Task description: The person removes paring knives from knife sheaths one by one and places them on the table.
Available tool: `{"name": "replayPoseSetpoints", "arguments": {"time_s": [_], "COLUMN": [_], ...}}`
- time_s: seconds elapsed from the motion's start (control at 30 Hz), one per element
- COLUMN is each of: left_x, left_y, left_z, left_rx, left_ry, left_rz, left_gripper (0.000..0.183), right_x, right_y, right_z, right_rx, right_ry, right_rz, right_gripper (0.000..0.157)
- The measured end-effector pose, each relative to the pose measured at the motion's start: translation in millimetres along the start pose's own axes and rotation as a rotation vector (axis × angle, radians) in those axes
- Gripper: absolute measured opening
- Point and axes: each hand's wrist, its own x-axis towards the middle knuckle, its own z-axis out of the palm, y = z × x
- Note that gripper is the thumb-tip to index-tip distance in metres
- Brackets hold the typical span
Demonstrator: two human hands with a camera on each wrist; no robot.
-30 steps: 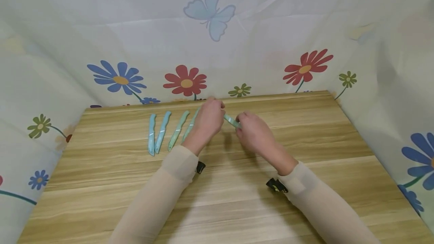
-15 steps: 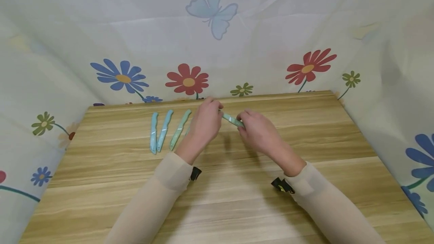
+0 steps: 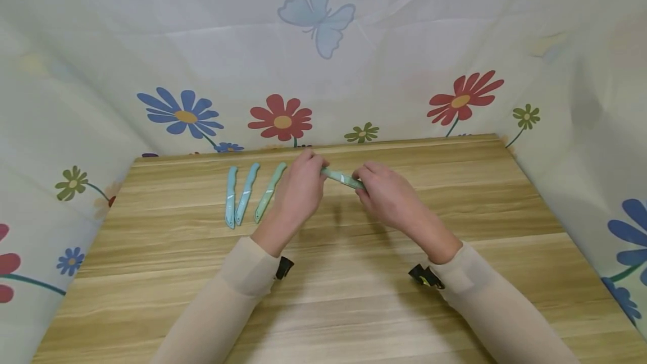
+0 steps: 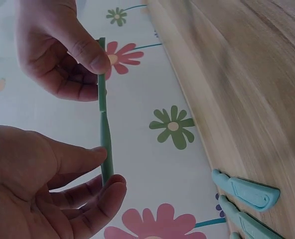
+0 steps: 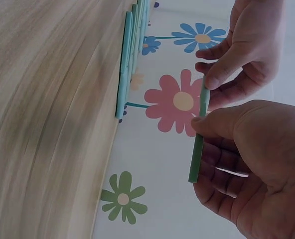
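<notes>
In the head view, a slim green knife with its blade in a matching sheath [image 3: 343,178] is held above the table, one end in each hand. My left hand [image 3: 300,184] pinches the handle end between thumb and fingers, as the left wrist view shows for the same knife [image 4: 105,134]. My right hand [image 3: 386,192] grips the sheath end, its thumb lying along the side. Left of the hands lie two blue knives [image 3: 231,198] and a green knife [image 3: 270,192], side by side with handles pointing away. My left hand and forearm hide the area right beside them.
The wood-grain table [image 3: 354,308] ends at the back against a white flower-print sheet [image 3: 212,49], which also hangs at both sides. In the right wrist view, several knives [image 5: 123,69] stand out in a row near the table's back edge.
My left hand has shifted left, baring more of the knife between the hands and covering another green knife that lay on the table. My right hand keeps its hold.
</notes>
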Motion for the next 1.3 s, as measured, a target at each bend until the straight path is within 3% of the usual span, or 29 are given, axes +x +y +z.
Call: {"name": "replayPoseSetpoints", "arguments": {"time_s": [0.67,0.97,1.2,1.3], "left_x": [-16.8,-24.1,-27.7,-27.8], "left_y": [-4.1,-7.2,-9.2,-10.9], "left_z": [-5.1,-4.5,-3.4,-3.1], "left_rx": [0.025,0.048,0.12,0.159], "left_ry": [0.018,0.078,0.122,0.163], "left_rz": [0.039,0.089,0.148,0.182], "left_gripper": [0.019,0.019,0.016,0.024], "right_x": [-0.5,0.4,-0.3,-0.7], "right_y": [6.2,9.0,10.8,11.7], "right_z": [-2.3,1.8,3.8,4.9], "right_rx": [-0.104,-0.183,-0.208,-0.213], "right_ry": [0.027,0.11,0.151,0.17], "right_rz": [-0.152,-0.252,-0.293,-0.296], "right_gripper": [0.019,0.019,0.019,0.019]}}
